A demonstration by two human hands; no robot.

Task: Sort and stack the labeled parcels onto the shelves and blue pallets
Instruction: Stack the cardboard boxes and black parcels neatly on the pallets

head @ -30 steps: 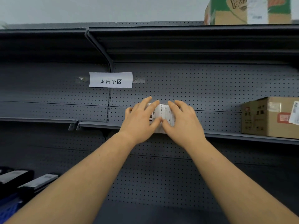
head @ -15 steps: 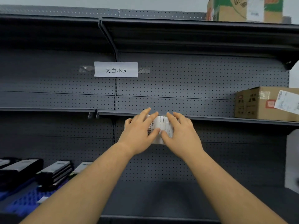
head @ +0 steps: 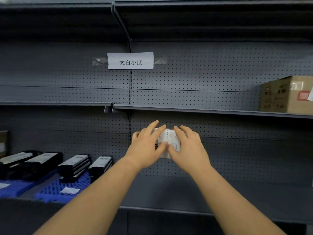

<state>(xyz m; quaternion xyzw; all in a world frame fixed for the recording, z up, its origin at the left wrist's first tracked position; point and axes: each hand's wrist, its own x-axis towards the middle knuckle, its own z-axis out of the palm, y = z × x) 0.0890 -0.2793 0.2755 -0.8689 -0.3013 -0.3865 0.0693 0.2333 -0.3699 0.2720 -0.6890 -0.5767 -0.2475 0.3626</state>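
On the lower left, I see black parcels (head: 74, 164) atop a blue pallet (head: 62, 189). Mid-frame, below the shelf (head: 203, 110), left hand (head: 146, 146) and right hand (head: 189, 147) clasp a white labeled parcel (head: 169, 141). Far right: cardboard box (head: 286, 94).

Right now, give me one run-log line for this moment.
stage: carrying | left hand: holds parcel | right hand: holds parcel | parcel: in front of pegboard, below middle shelf, not set down | pallet: lower left

Taped paper sign (head: 130, 60) on pegboard (head: 203, 73)
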